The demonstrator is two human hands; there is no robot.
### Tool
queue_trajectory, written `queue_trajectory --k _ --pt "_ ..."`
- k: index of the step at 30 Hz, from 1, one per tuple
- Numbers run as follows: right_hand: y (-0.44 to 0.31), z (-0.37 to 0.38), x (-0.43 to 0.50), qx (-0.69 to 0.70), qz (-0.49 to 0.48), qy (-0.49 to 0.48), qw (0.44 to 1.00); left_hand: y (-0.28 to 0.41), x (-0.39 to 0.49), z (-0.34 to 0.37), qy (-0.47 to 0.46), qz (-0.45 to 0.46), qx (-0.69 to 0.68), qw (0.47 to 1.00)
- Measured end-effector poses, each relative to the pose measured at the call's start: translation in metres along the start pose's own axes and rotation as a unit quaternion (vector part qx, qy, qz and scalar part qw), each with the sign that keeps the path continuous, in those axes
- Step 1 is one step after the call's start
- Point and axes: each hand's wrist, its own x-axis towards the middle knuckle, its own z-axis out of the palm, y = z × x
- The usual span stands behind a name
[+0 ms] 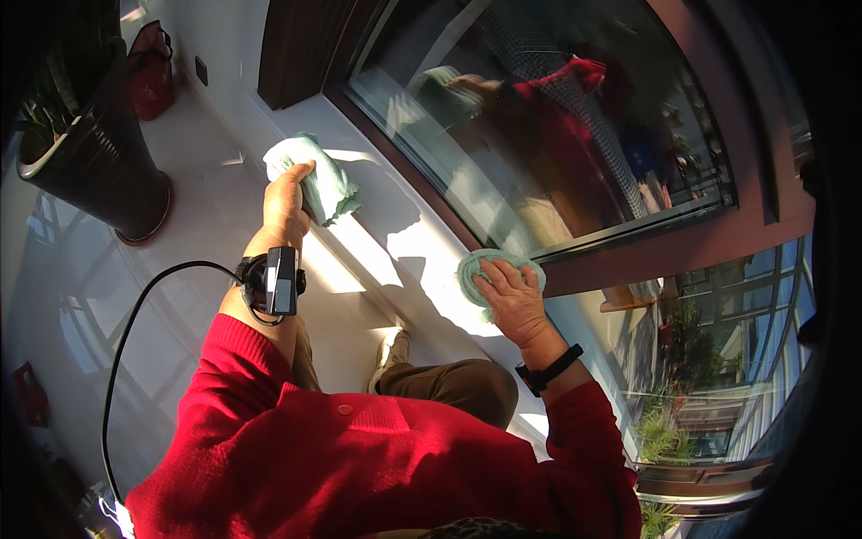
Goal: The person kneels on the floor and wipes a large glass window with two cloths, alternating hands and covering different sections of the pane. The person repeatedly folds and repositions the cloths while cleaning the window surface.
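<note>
My left hand grips a bunched pale green cloth above the edge of a white window sill. The thumb lies on top of the cloth and the other fingers are hidden under it. With fingers spread, my right hand presses on a second, folded green cloth. That cloth lies by the lower corner of a reddish-brown window frame; whether it touches frame or sill I cannot tell. The window glass mirrors a red sleeve and a hand with a cloth.
A tall dark planter with a leafy plant stands on the pale tiled floor at left. Behind it sits a red bag by the wall. A black cable loops from a device on my left forearm. My shoe is below the sill.
</note>
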Motion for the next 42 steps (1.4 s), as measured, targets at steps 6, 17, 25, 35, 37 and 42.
queue_trajectory --k 6,17,25,35,37,42 --pt "-0.003 -0.008 -0.136 0.051 0.233 -0.060 0.969 -0.010 0.012 -0.009 0.017 0.060 0.018 0.998" --pt "-0.023 -0.030 -0.165 0.727 0.518 0.222 0.392 -0.018 0.018 -0.012 -0.025 0.086 0.024 0.996" --pt "-0.077 0.035 -0.034 0.930 0.259 0.143 0.218 -0.015 0.029 -0.027 0.043 0.289 0.142 0.946" --pt "-0.098 0.071 0.007 0.930 0.232 -0.074 0.277 -0.004 0.136 0.092 0.109 0.589 0.417 0.683" --pt "-0.091 0.071 0.003 0.931 0.255 -0.079 0.248 -0.014 0.159 0.114 0.116 0.561 0.445 0.688" --pt "-0.085 0.068 0.005 0.921 0.313 -0.090 0.216 -0.035 0.179 0.114 0.119 0.485 0.479 0.723"
